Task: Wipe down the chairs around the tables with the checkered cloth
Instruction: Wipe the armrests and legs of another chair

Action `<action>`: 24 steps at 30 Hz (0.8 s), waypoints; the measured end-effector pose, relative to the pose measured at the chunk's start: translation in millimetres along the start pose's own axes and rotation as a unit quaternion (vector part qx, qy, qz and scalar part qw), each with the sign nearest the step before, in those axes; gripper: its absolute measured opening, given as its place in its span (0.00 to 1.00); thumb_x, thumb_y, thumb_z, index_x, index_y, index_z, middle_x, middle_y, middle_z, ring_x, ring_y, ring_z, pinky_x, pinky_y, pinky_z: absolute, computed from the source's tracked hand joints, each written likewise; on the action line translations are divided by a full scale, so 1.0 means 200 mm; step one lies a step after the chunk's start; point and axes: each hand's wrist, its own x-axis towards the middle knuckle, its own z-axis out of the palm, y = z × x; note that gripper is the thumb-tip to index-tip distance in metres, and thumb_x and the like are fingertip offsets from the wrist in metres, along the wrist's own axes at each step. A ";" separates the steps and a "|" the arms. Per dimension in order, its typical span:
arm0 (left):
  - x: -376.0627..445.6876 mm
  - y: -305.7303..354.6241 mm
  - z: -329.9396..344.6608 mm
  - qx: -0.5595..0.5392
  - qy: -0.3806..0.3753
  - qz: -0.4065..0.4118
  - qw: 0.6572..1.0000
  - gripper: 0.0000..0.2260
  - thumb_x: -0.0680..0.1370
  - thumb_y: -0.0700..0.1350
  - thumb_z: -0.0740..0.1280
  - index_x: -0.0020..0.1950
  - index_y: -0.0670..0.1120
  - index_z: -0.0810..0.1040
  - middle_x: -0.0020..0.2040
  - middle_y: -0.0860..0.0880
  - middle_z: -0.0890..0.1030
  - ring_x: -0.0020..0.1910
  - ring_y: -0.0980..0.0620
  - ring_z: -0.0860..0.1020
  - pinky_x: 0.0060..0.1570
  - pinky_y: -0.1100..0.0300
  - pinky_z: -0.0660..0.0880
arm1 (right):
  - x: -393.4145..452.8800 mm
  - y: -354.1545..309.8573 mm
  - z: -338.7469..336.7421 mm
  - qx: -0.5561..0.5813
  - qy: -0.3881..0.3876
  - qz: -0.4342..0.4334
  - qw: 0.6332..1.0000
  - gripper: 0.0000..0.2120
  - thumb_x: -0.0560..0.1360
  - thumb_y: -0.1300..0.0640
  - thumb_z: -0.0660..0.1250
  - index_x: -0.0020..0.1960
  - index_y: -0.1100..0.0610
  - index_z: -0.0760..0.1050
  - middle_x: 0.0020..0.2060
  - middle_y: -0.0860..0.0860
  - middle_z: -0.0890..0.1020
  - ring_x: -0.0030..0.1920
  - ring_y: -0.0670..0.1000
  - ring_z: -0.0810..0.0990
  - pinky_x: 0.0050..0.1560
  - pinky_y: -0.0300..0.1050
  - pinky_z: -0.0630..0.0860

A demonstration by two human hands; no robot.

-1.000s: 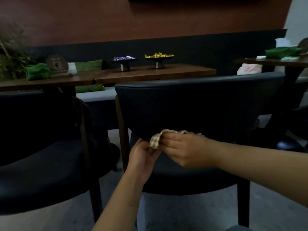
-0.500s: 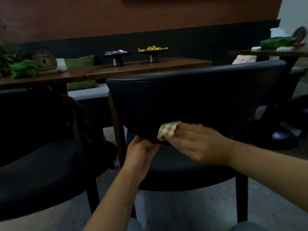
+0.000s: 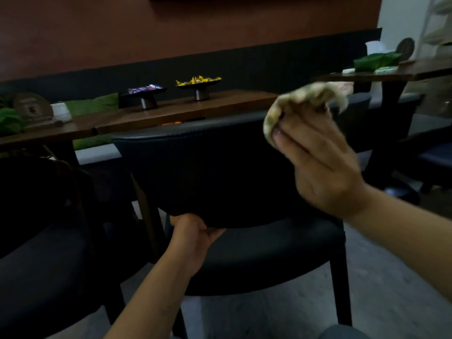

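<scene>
Your left hand gripped the lower edge of the chair backrest, fingers curled under it, steadying the frame. Your right hand was raised at top-rail height, closed around the bunched cloth, which was motion-blurred and off the upholstery.

Step in hand, by my reading: wiping this chair's backrest; seat not yet visibly addressed. Next move would call for bringing the cloth down onto the top rail and drawing it along the curve, with the left hand bracing.

Surface: dark textured upholstery on dark wooden legs. A second dark chair stood just left. Beyond lay a long wooden tabletop carrying two pedestal dishes; another tabletop at far right. Room dim, detail poor.
</scene>
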 end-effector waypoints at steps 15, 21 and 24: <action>-0.04 -0.01 0.06 -0.030 0.048 -0.051 0.997 0.34 0.61 0.30 0.49 0.67 0.40 0.71 0.62 0.39 0.79 0.57 0.36 0.78 0.57 0.39 0.74 | -0.48 -0.26 0.06 0.099 -0.093 0.036 0.990 0.16 0.77 0.66 0.64 0.65 0.61 0.74 0.66 0.56 0.73 0.69 0.53 0.70 0.69 0.54 0.67; -0.07 -0.11 0.17 -0.166 0.045 0.011 0.985 0.33 0.60 0.31 0.49 0.61 0.45 0.76 0.57 0.43 0.82 0.59 0.38 0.78 0.59 0.37 0.72 | -0.50 0.05 -0.13 0.099 0.256 0.673 0.687 0.22 0.73 0.67 0.59 0.65 0.55 0.75 0.63 0.49 0.77 0.64 0.44 0.75 0.67 0.43 0.70; -0.06 -0.11 0.17 -0.159 0.048 0.012 0.986 0.26 0.60 0.31 0.49 0.49 0.45 0.78 0.49 0.44 0.84 0.56 0.39 0.80 0.57 0.38 0.74 | -0.52 0.32 -0.09 0.207 0.319 0.770 0.513 0.13 0.78 0.63 0.60 0.57 0.54 0.79 0.48 0.46 0.82 0.49 0.46 0.82 0.48 0.38 0.78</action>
